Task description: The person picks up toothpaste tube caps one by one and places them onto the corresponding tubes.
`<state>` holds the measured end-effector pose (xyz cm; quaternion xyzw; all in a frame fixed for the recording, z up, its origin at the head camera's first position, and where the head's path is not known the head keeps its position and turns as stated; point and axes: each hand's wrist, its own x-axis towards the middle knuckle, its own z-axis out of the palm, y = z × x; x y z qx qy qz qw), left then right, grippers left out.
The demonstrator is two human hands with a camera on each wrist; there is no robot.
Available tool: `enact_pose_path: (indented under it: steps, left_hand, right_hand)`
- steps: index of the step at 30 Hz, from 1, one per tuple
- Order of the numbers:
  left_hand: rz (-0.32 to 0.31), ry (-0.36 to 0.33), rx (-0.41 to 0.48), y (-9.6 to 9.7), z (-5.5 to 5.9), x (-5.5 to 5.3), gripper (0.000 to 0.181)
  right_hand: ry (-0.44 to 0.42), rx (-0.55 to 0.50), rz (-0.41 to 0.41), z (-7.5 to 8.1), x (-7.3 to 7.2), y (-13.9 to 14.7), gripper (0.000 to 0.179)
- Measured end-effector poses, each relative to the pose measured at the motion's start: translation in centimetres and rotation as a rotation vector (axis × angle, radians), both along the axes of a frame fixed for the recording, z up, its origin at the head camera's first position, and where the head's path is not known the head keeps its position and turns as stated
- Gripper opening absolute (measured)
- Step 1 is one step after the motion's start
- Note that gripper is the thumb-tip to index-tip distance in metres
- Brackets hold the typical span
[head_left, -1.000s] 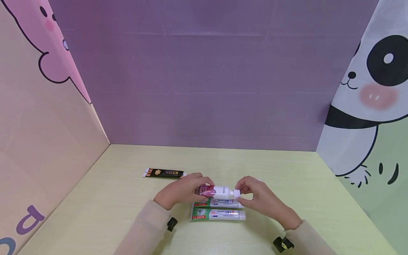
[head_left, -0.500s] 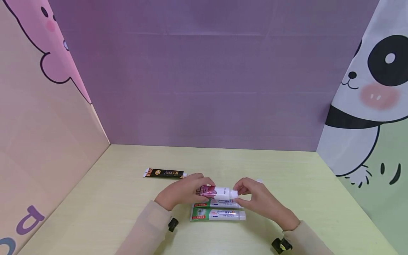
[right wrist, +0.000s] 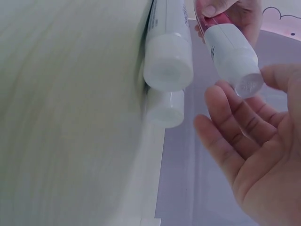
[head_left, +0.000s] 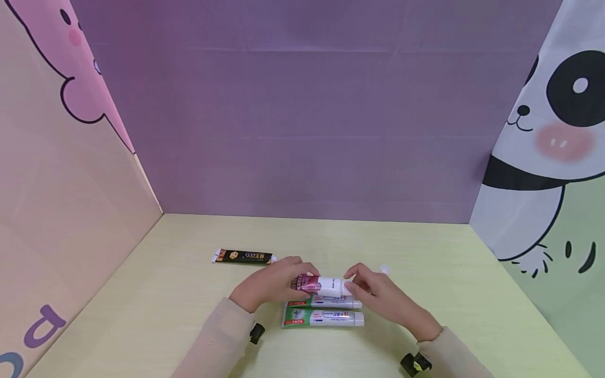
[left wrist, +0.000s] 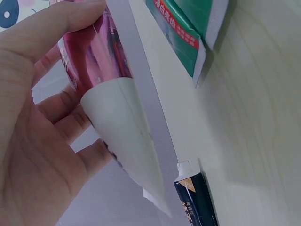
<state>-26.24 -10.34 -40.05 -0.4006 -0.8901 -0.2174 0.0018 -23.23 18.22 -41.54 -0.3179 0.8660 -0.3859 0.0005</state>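
Observation:
My left hand grips a pink-and-white toothpaste tube by its printed part, above the table. The white cap points right, toward my right hand. At the cap, my right thumb touches its side, while the index finger is lifted slightly off it. Two green-and-white toothpaste tubes lie below: the nearer tube in full view, the farther tube partly hidden under the held one. The left wrist view shows the held tube's white flattened tail.
A black toothpaste tube lies at the back left of the pale table, its cap end near my left hand. Behind my right hand sits a small white round object. A purple panel closes off the back, with printed panels at both sides.
My right hand has shifted slightly left along with the cap, and its index finger has come up off the cap. The left hand has hardly moved. The small white object now shows more fully.

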Motion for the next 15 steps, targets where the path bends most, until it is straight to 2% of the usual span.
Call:
enact_pose_path:
  steps: [7, 15]
  left_hand:
    - [0.004, 0.004, -0.009, 0.23, 0.39, 0.51, 0.038]
    - [0.006, -0.003, -0.004, 0.29, 0.76, 1.0, 0.038]
  right_hand:
    - [-0.056, 0.007, -0.048, -0.03, 0.16, -0.36, 0.015]
    - [-0.078, 0.035, -0.072, 0.48, 0.71, -0.2, 0.028]
